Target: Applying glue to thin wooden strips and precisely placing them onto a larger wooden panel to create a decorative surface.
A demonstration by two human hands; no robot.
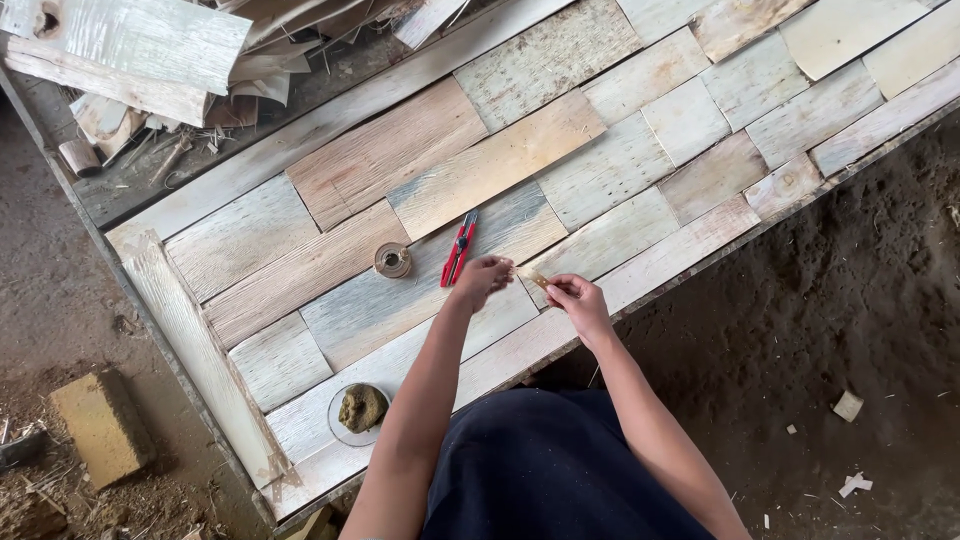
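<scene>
Head view — both hands [483, 277] [577, 299] pinching tape strip [531, 277]

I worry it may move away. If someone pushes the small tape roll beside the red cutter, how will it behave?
The tape roll lies flat on the veneer sheet, so it would probably slide, not roll. It looks small, likely light. Tipped on edge, its round shape might roll.

A single head-worn camera looks steeply down from above the person's shoulders, fairly near, onto the surface [330, 120], which runs diagonally, and the dirt floor [850, 300].
</scene>
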